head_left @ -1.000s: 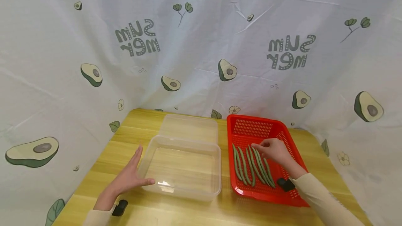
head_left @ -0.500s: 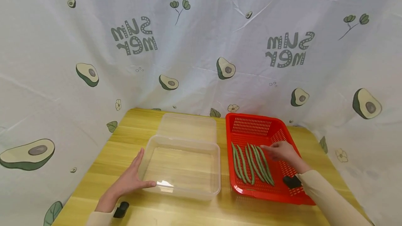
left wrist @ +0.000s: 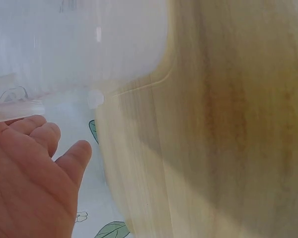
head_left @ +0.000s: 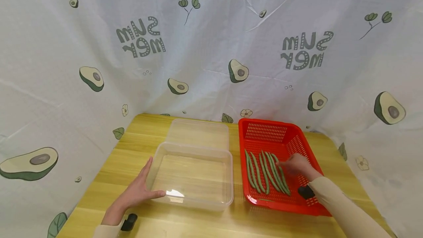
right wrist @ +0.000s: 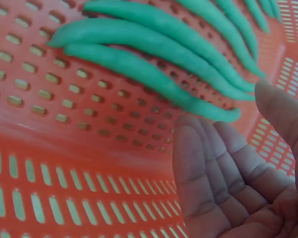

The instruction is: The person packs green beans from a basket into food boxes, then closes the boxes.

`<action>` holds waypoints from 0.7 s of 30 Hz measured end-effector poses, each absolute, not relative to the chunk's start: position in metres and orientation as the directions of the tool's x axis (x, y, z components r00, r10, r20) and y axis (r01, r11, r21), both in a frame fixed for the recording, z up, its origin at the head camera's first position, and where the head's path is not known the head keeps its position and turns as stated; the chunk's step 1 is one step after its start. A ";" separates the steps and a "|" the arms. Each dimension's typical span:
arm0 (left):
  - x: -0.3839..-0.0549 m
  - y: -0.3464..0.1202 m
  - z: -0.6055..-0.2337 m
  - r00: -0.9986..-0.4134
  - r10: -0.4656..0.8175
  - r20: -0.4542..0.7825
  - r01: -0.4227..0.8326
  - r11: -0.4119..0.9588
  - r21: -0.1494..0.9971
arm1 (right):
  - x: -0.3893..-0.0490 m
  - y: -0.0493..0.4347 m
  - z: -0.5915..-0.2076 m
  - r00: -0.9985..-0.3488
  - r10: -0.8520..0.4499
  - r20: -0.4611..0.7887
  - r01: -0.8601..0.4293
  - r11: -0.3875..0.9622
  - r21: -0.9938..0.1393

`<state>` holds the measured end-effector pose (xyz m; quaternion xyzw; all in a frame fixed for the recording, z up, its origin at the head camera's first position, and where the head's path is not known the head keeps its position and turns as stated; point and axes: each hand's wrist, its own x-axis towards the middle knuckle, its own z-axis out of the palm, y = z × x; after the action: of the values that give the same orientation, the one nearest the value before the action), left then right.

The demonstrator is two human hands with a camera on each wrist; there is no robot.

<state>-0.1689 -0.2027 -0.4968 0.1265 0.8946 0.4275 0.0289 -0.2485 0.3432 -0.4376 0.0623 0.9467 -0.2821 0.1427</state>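
Several green beans (head_left: 267, 173) lie side by side in a red slotted plastic basket (head_left: 241, 146). My right hand (head_left: 295, 164) is inside the basket at the right end of the row. In the right wrist view the beans (right wrist: 154, 47) stretch past the fingertips, thumb and fingers (right wrist: 188, 153) apart and nothing between them. On the left, my left hand (head_left: 133, 193) rests at the front left corner of a clear plastic box (head_left: 195, 146), thumb and fingers spread. The left wrist view has this hand (left wrist: 32, 173) beside the box's wall (left wrist: 114, 44).
Behind the clear box a flat translucent lid (head_left: 198, 131) lies on the wooden table (head_left: 122, 157). A white curtain (head_left: 205, 47) printed with avocados hangs behind and around the table. Black wrist straps show at both cuffs.
My right hand has shifted right, off the tops of the beans, and slightly down beside the rightmost ones. The left hand has hardly moved at the clear box.
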 end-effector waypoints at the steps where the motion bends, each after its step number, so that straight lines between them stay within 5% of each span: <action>1: -0.169 -0.203 -0.497 -0.967 0.248 0.054 0.197 0.600 0.775 | -0.249 0.344 -0.439 -0.951 0.033 -0.308 0.193 0.840 -0.507; 21: -0.168 -0.202 -0.498 -0.971 0.237 0.036 0.173 0.588 0.791 | -0.254 0.352 -0.461 -0.953 0.016 -0.304 0.165 0.865 -0.473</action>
<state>-0.1677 -0.2017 -0.4982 0.1150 0.8902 0.4393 0.0366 -0.2540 0.3523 -0.4615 0.0475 0.9546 -0.2550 0.1464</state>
